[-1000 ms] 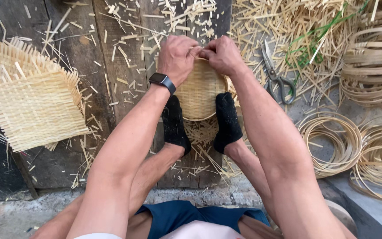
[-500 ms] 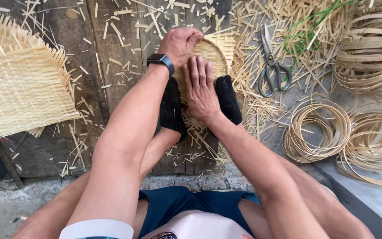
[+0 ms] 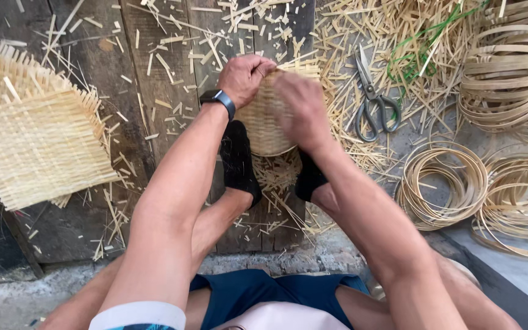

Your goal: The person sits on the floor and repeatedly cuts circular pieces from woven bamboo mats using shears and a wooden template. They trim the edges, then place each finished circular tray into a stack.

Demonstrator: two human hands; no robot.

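1. Woven bamboo piece (image 3: 264, 125): small, rounded and pale, seen in the head view. It lies on the dark plank floor (image 3: 172, 91), between the two black-socked feet (image 3: 239, 159) and just beyond them. It serves as the landmark for all entries below.
2. Left hand (image 3: 244, 78): rests on the upper left edge of the woven piece. The fingers are curled together and closed over its rim. A dark wristwatch (image 3: 218, 99) sits on the wrist, just left of the piece.
3. Right hand (image 3: 300, 110): lies over the right part of the woven piece and covers that side. The hand is blurred. The fingers appear held together against the weave; whether they pinch a strip cannot be told.
4. Scissors (image 3: 374, 101): grey-handled, lying on the floor to the right of the woven piece, apart from both hands, blades pointing away from the person.
5. Bamboo rings (image 3: 441, 183): thin coiled hoops, right of the woven piece and nearer the person than the scissors. A stack of wider bamboo bands (image 3: 508, 73) lies further right.
6. Square woven mats (image 3: 32, 140): piled well to the left of the woven piece, with frayed strip ends.
7. Bamboo offcuts (image 3: 362, 36): scattered beyond and to the right of the woven piece, heaped thickest around the scissors.
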